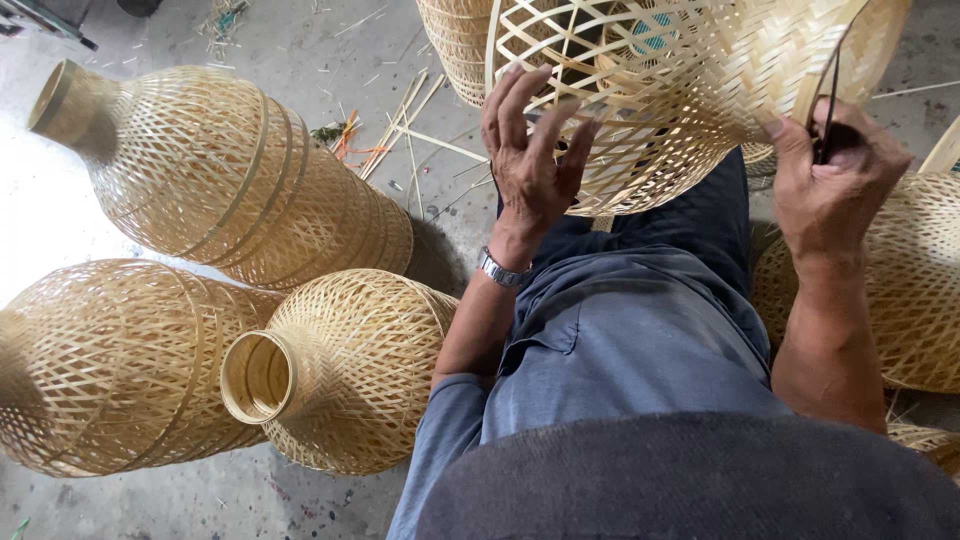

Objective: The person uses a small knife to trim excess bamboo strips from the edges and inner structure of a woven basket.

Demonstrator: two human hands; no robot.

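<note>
A half-woven bamboo basket (690,80) rests on my lap, its open lattice side turned to me. My left hand (530,150) lies flat against the basket's left side with the fingers spread over the weave. My right hand (830,175) is closed around a thin dark tool (832,95) at the basket's right side, its thumb pressed on the woven strips. A metal watch sits on my left wrist. My knees are covered by blue-grey trousers.
Three finished bottle-shaped bamboo baskets lie on the concrete floor at left: one upper left (220,170), one lower left (110,360), one near my left elbow (340,370). Another basket (910,290) sits at right. Loose bamboo strips (410,130) litter the floor.
</note>
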